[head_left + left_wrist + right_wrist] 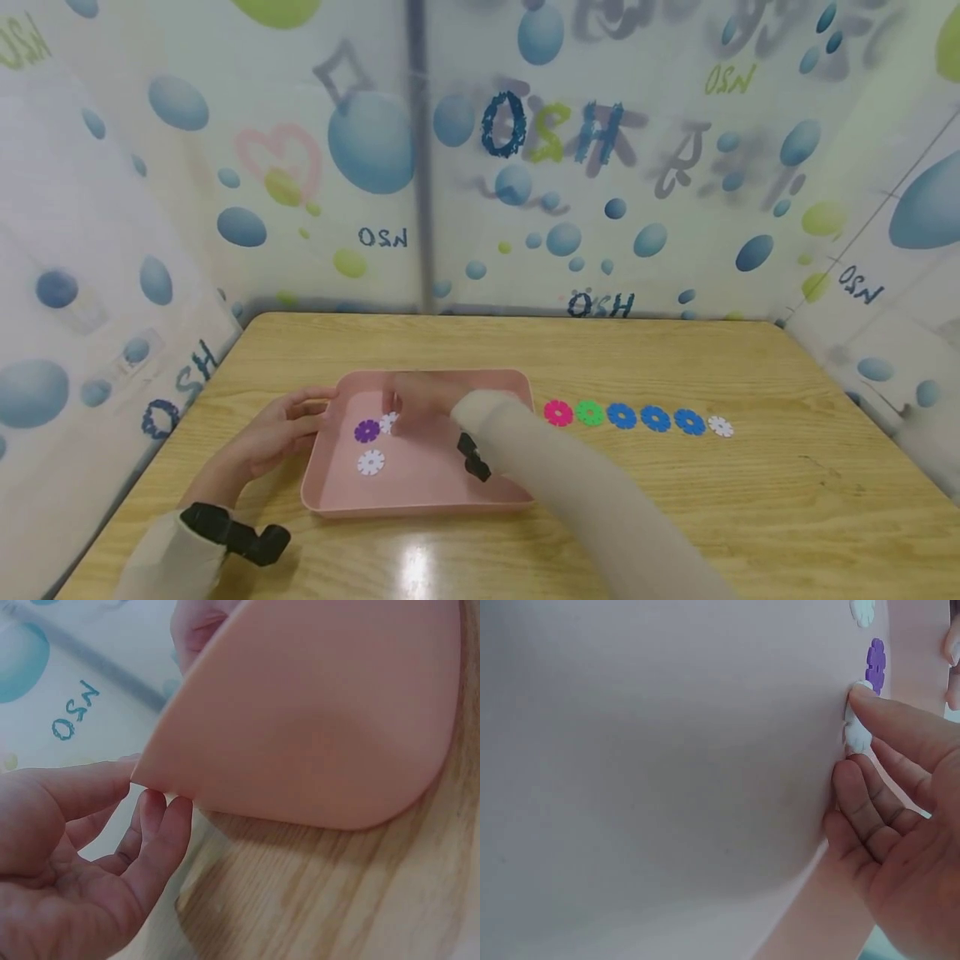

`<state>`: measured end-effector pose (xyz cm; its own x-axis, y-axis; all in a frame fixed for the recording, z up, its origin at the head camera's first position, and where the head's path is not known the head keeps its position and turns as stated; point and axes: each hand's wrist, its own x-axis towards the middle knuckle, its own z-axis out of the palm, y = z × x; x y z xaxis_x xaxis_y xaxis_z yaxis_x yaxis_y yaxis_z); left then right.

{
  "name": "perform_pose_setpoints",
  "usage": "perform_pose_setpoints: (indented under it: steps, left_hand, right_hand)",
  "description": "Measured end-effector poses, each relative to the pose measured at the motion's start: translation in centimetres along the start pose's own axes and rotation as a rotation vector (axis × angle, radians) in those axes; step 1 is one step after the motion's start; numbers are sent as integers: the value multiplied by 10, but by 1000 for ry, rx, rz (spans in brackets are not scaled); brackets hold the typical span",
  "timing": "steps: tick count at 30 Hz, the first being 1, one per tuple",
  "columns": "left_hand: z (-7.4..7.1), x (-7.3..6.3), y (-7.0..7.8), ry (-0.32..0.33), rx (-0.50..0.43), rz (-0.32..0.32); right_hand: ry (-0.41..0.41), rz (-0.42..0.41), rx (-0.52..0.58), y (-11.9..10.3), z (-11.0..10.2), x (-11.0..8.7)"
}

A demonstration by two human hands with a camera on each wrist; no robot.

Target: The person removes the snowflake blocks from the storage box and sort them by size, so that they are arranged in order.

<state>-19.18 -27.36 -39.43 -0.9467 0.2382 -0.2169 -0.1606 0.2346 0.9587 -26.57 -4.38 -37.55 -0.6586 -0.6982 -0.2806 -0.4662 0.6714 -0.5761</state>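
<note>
White disc pinched in right fingers, left fingers gripping pink tray, wooden table, bubble-print walls

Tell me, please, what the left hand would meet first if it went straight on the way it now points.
Probably the pink tray: the left hand points at its left side, fingertips seemingly touching it, though depth is unclear.

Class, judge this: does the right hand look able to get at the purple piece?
Probably yes: the right hand is in the pink tray, pinching a white piece just beside the purple piece, which looks uncovered.
</note>
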Motion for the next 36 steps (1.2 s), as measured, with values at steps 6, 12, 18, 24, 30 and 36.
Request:
perform_pose_setpoints:
  steps: [6,12,18,24,30,36]
  left_hand:
    - [0,0,-1,2,5,-3]
    - [1,-2,0,-1,13,-15]
    - [2,-1,2,-10,9,-22]
    - [1,1,2,-5,11,-23]
    - [1,1,1,-10,11,-20]
    - [1,1,2,-6,18,-25]
  right_hand:
    - [1,-10,-6,-1,0,0]
    - [14,-19,-8,1,2,2]
    - [31,-47,2,2,1,-1]
    - [31,-102,-14,-3,-1,-4]
    - [16,-145,-6,-8,-3,-8]
    - [-11,-179,-41,-13,-8,-17]
